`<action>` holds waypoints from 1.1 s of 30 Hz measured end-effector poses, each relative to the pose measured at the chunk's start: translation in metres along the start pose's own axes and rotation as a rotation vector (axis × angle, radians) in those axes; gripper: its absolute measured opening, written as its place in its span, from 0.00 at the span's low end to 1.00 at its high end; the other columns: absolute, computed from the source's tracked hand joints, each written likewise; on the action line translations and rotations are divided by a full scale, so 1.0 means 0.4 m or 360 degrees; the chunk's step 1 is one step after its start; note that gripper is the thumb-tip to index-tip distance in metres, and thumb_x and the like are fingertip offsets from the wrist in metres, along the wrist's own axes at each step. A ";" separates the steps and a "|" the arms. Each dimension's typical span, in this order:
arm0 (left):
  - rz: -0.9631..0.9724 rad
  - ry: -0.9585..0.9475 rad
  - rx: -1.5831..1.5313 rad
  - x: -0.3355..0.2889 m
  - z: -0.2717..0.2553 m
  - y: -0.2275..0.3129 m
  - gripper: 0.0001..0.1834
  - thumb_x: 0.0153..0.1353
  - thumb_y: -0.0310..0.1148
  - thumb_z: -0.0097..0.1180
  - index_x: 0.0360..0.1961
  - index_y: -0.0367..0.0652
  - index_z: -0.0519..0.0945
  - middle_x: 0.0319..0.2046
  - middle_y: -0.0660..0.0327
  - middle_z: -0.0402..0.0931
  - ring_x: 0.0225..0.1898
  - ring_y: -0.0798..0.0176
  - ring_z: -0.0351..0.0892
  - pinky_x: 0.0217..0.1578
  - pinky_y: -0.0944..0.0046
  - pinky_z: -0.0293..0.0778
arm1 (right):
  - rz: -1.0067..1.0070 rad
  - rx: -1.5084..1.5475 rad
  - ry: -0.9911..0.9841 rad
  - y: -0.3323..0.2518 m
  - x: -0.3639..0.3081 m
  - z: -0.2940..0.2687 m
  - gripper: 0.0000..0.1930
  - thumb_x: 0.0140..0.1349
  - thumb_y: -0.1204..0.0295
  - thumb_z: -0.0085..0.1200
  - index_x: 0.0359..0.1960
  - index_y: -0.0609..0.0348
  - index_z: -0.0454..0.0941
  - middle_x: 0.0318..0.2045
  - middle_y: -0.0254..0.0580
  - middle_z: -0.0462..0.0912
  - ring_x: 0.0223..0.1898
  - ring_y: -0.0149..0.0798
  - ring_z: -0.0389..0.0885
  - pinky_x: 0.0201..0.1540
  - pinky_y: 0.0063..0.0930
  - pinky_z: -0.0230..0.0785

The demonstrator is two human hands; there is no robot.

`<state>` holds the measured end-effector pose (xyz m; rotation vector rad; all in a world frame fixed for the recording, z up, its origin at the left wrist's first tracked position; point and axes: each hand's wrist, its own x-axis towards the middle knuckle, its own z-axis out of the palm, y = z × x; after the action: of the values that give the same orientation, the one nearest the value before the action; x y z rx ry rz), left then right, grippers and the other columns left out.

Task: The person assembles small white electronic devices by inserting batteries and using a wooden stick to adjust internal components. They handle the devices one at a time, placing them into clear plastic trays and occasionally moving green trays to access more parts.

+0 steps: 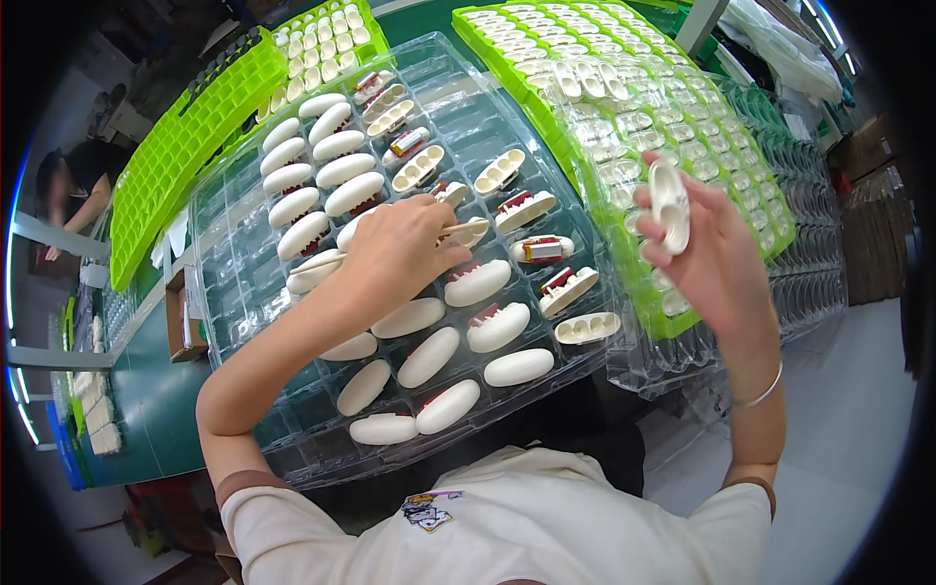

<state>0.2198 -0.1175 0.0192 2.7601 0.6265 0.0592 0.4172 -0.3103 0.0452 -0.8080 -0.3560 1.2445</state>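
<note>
My left hand (402, 249) is closed over the middle of a clear compartment tray (249, 292). A thin pale stick (462, 227) sits in its fingers, with one end near a white shell with round hollows (472, 234). Raised at the right, my right hand (717, 258) grips a white oval shell (670, 207) between thumb and fingers, its hollows showing. On the tray lie several smooth white oval pieces (429, 357), some with red showing beneath. Along the right columns, open shells hold red parts and a silver-and-red cylinder (542, 250); others, like one hollowed shell (588, 329), have bare hollows.
Bright green trays (190, 161) stand at the back left. At the right, another green tray (517, 39) carries rows of white shells, partly covered by clear plastic trays (799, 195). A small cardboard box (183, 317) is left of the tray. Another person (83, 190) is at far left.
</note>
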 end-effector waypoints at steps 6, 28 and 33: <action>-0.0004 0.0091 0.0010 0.016 0.029 -0.013 0.16 0.42 0.40 0.62 0.29 0.39 0.78 0.27 0.57 0.74 0.31 0.54 0.73 0.32 0.59 0.67 | -0.0091 0.0496 -0.0003 0.169 -0.077 0.120 0.22 0.60 0.69 0.40 0.56 0.61 0.54 0.41 0.43 0.69 0.39 0.36 0.69 0.39 0.28 0.66; -0.0078 0.0081 -0.0200 0.017 -0.023 -0.037 0.09 0.47 0.35 0.59 0.26 0.39 0.80 0.16 0.57 0.71 0.19 0.66 0.68 0.21 0.67 0.62 | -0.0439 0.0525 0.0190 0.349 -0.005 0.130 0.23 0.62 0.70 0.41 0.58 0.59 0.52 0.48 0.47 0.69 0.51 0.43 0.69 0.55 0.38 0.63; -0.0061 -0.0074 -0.0039 0.027 -0.002 -0.021 0.11 0.47 0.38 0.56 0.23 0.40 0.79 0.20 0.54 0.75 0.23 0.52 0.74 0.26 0.57 0.68 | -0.0453 0.0636 0.0120 0.347 -0.005 0.118 0.21 0.61 0.71 0.42 0.55 0.59 0.53 0.49 0.53 0.66 0.52 0.47 0.67 0.56 0.40 0.62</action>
<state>0.2259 -0.1055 0.0170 2.7167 0.6613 -0.0057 0.2893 -0.2822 -0.0210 -0.4410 -0.1457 0.9721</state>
